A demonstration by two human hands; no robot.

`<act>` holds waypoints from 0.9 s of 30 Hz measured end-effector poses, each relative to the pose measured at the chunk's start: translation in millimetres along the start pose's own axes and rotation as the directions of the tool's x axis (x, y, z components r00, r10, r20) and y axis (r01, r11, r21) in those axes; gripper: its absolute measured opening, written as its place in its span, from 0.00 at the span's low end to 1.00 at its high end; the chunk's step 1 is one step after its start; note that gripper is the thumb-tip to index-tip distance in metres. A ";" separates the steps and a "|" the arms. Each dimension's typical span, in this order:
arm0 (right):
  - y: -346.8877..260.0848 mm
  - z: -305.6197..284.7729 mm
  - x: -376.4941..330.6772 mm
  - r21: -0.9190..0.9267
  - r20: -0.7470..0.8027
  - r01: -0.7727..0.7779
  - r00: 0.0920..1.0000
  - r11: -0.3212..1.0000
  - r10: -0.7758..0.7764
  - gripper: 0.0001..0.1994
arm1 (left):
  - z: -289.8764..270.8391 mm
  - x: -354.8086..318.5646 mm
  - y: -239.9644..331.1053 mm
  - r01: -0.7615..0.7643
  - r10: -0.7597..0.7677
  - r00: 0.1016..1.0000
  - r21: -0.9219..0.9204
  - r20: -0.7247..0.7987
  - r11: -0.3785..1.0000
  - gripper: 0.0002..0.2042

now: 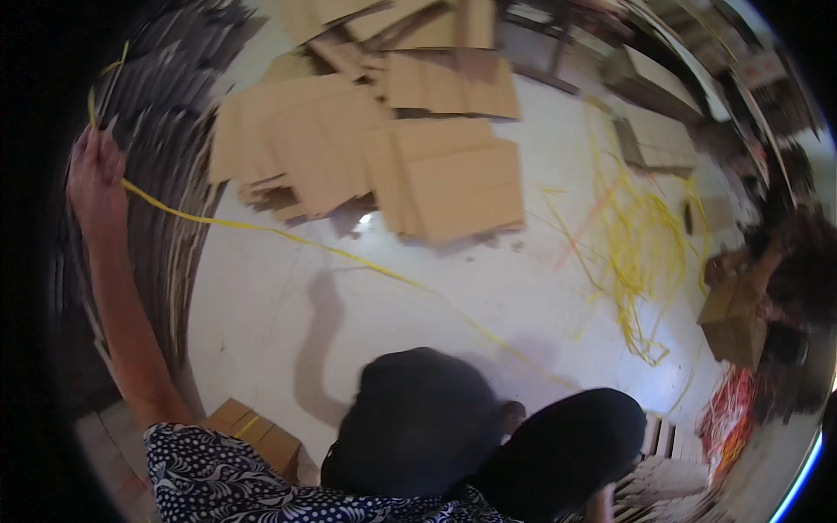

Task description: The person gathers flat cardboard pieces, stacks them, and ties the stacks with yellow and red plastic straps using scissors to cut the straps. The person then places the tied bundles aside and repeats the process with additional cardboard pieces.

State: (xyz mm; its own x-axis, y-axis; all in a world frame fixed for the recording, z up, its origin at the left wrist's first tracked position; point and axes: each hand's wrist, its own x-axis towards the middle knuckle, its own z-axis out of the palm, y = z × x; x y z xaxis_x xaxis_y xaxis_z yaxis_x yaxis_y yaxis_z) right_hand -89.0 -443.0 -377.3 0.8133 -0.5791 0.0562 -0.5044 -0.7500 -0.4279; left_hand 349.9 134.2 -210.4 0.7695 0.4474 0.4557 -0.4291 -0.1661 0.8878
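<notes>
My left hand (pixel 96 179) is raised high at the far left, closed around a long yellow strap (pixel 261 228). The strap runs taut from the hand down and right across the pale floor (pixel 453 288) toward my knees (pixel 488 436). A loose end of the strap sticks up above the hand. My right hand is not in view. A bound cardboard bundle (pixel 257 436) with a yellow strap around it lies by my left side.
Flattened cardboard sheets (pixel 384 148) lie scattered on the floor ahead. A tall stack of flat cardboard (pixel 174 148) curves along the left. A tangle of yellow straps (pixel 641 244) lies at right, near a person holding a cardboard box (pixel 737 318).
</notes>
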 end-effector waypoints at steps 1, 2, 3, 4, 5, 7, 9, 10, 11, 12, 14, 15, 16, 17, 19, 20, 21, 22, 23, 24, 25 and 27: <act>-25.0 -20.5 22.4 -0.105 -0.019 0.092 0.995 0.990 -0.095 0.05 | -24.3 -18.3 -19.3 -0.013 0.011 0.996 -0.028 -0.085 1.000 0.11; -47.0 -6.6 56.3 -0.084 0.031 0.204 0.979 0.975 -0.203 0.05 | -80.9 -13.3 2.1 -0.057 0.057 0.998 0.086 0.004 0.995 0.12; -73.0 1.9 85.2 -0.109 0.102 0.311 0.948 0.944 -0.301 0.05 | -135.0 -16.6 10.3 -0.075 0.059 0.994 0.173 0.095 0.982 0.13; -102.5 9.6 116.0 -0.138 0.220 0.420 0.896 0.897 -0.385 0.05 | -169.5 -33.4 17.6 -0.068 0.057 0.997 0.257 0.048 0.964 0.14; -129.8 16.2 136.0 -0.174 0.353 0.500 0.836 0.848 -0.421 0.05 | -193.6 -49.4 18.3 -0.055 0.054 0.998 0.320 0.012 0.946 0.14; -192.6 32.2 162.2 -0.148 0.618 0.635 0.658 0.759 -0.430 0.01 | -220.3 -79.0 1.4 0.118 0.020 0.969 0.529 -0.247 0.840 0.15; -237.9 54.4 181.0 0.000 0.689 0.885 0.337 0.465 -0.641 0.03 | -252.3 -108.6 -18.2 0.288 -0.079 0.940 0.652 -0.331 0.701 0.15; -275.0 65.6 186.0 0.071 0.752 0.938 0.174 0.340 -0.636 0.04 | -305.6 -124.9 -32.3 0.354 -0.177 0.932 0.694 -0.315 0.627 0.14; -305.0 83.3 188.1 0.172 0.763 0.950 0.039 0.261 -0.645 0.04 | -330.9 -150.0 -44.6 0.152 -0.214 0.973 0.931 -0.082 0.331 0.15; -329.3 101.0 187.1 0.293 0.753 0.928 -0.076 0.230 -0.654 0.03 | -356.4 -176.2 -55.7 -0.150 -0.239 0.959 0.988 0.152 0.029 0.17; -350.2 126.6 177.4 0.501 0.663 0.839 -0.216 0.211 -0.716 0.03 | -301.2 -221.5 -85.2 -0.408 -0.320 0.871 0.912 0.373 -0.046 0.23; -357.8 139.7 169.0 0.446 0.657 0.894 -0.291 0.048 -0.696 0.05 | -254.2 -234.9 -99.3 -0.161 -0.426 0.866 0.952 0.262 0.259 0.24; -363.7 157.9 139.2 0.538 0.517 0.842 -0.290 0.042 -0.805 0.05 | -219.7 -233.9 -95.0 -0.089 -0.451 0.833 0.882 0.321 0.462 0.23; -366.1 177.0 123.1 0.578 0.411 0.816 -0.300 -0.009 -0.861 0.05 | -182.9 -255.8 -104.5 0.321 -0.578 0.790 0.665 0.205 0.674 0.21; -382.6 194.1 103.8 0.538 0.509 0.843 -0.313 0.013 -0.802 0.05 | -92.8 -253.7 -99.3 0.502 -0.646 0.629 0.408 0.433 0.763 0.20; -386.3 199.7 98.4 0.534 0.463 0.845 -0.293 0.000 -0.836 0.04 | -53.6 -257.5 -94.0 0.661 -0.677 0.558 0.235 0.480 0.712 0.22; -391.2 208.4 95.2 0.545 0.428 0.838 -0.249 0.028 -0.869 0.05 | -29.3 -261.0 -93.8 0.697 -0.631 0.536 0.126 0.561 0.706 0.23; -390.1 215.8 92.8 0.545 0.412 0.836 -0.191 0.073 -0.891 0.05 | -19.7 -259.3 -101.3 0.796 -0.699 0.394 0.158 0.597 0.584 0.23; -387.4 221.7 91.0 0.551 0.393 0.826 -0.133 0.118 -0.910 0.06 | -14.2 -257.8 -105.0 0.872 -0.747 0.237 0.203 0.621 0.445 0.23; -381.4 226.3 94.1 0.655 0.434 0.718 -0.102 0.235 -0.895 0.07 | -9.1 -256.8 -103.2 0.877 -0.747 0.197 0.227 0.635 0.424 0.22; -372.5 228.0 95.0 0.606 0.480 0.747 -0.067 0.275 -0.875 0.07 | -2.7 -254.6 -98.3 0.880 -0.745 0.158 0.250 0.648 0.403 0.21; -356.8 230.3 91.6 0.512 0.564 0.784 0.003 0.352 -0.826 0.07 | 0.7 -257.5 -95.9 0.854 -0.754 0.059 0.358 0.655 0.378 0.19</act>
State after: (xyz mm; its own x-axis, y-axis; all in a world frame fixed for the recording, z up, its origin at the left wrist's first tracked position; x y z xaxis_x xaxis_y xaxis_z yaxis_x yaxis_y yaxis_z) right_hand 232.3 -154.9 -427.2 0.5823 0.7981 -0.1549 0.6086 -0.5542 -0.5679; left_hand 193.2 34.2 -412.9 0.6785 -0.4235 -0.6002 0.6641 0.0044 0.7476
